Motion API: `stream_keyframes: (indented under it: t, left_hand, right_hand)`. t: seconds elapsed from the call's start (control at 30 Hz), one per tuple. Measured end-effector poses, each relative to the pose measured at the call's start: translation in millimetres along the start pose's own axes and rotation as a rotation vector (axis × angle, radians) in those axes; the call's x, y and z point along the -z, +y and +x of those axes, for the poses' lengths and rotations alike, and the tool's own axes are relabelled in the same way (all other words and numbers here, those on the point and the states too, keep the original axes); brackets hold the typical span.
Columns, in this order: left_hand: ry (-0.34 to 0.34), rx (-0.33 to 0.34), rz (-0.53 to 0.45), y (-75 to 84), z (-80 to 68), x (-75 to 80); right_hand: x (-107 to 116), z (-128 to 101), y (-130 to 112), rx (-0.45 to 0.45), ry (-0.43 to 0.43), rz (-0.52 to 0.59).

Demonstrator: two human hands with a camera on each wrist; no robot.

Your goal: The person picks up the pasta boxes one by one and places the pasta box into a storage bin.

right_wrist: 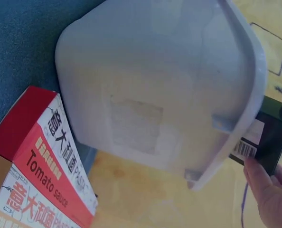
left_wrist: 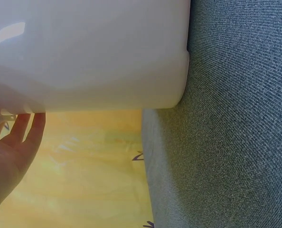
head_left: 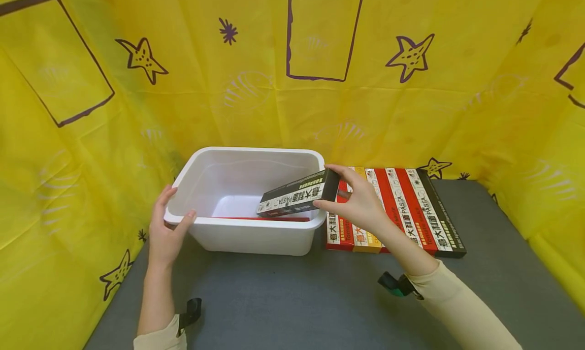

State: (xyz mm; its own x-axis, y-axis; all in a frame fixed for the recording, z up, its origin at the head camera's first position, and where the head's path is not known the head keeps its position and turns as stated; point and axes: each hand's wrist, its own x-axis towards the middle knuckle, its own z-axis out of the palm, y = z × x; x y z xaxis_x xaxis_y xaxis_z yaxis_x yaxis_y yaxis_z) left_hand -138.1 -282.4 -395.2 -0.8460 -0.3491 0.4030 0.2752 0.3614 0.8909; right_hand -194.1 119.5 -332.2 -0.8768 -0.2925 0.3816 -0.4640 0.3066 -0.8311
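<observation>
A lower-right sleeve [head_left: 461, 307] led to right fingers [head_left: 345, 172] clamped on a black box [head_left: 297, 195], best lowered level; left fingers [head_left: 161, 202] gripped the tub [head_left: 256, 241].

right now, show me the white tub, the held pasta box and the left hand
White tub [head_left: 251, 241], head view, front outer wall
Held pasta box [head_left: 294, 196], head view, printed side
Left hand [head_left: 166, 234], head view, middle of hand
</observation>
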Motion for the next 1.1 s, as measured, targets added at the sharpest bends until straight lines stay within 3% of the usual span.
stream_keyframes:
  t: [0.37, 0.8, 0.97, 1.1]
  left_hand:
    - [-0.007, 0.011, 0.0, 0.6, 0.1, 0.8]
    - [-0.013, 0.013, 0.003, -0.8, 0.3, 1.4]
    - [-0.013, 0.022, -0.003, 0.3, 0.3, 0.9]
    - [-0.007, 0.03, -0.001, 0.8, -0.1, 0.2]
  right_hand:
    - [-4.2, 3.5, 3.6, 0.004, 0.008, -0.149]
    - [-10.3, 12.2, 9.5, 0.026, -0.099, -0.356]
    - [-15.9, 16.0, 8.3, 0.023, -0.156, -0.373]
    - [-18.8, 16.7, 5.9, 0.048, -0.141, -0.346]
